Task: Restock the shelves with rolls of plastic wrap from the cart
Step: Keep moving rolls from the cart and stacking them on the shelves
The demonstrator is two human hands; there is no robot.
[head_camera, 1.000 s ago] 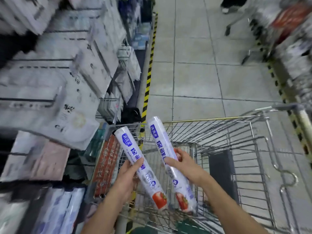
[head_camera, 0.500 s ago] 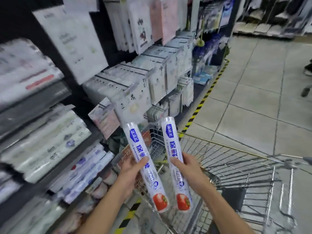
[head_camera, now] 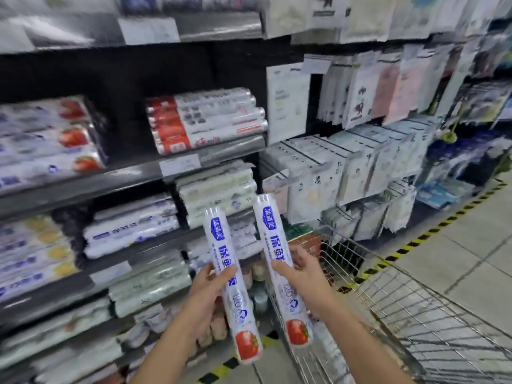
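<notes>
I hold two white rolls of plastic wrap with blue lettering and a red tomato picture at the lower end. My left hand (head_camera: 209,286) grips the left roll (head_camera: 221,245) around its middle. My right hand (head_camera: 300,270) grips the right roll (head_camera: 273,231) the same way. Both rolls point up and slightly away, in front of the dark shelves (head_camera: 177,176). Matching tomato-printed rolls (head_camera: 47,139) lie stacked on the upper left shelf. The wire cart (head_camera: 415,314) stands low at the right, just under my right forearm.
Other stacks of wrap rolls (head_camera: 207,120) fill the shelves at several levels. Hanging packets (head_camera: 360,106) cover the rack to the right. A yellow-black floor stripe (head_camera: 443,223) runs along the shelf base beside the grey tiled aisle (head_camera: 471,259).
My view has swung left from the cart and aisle to face the shelves. Both hands have kept their rolls and lifted them out of the cart toward the shelving.
</notes>
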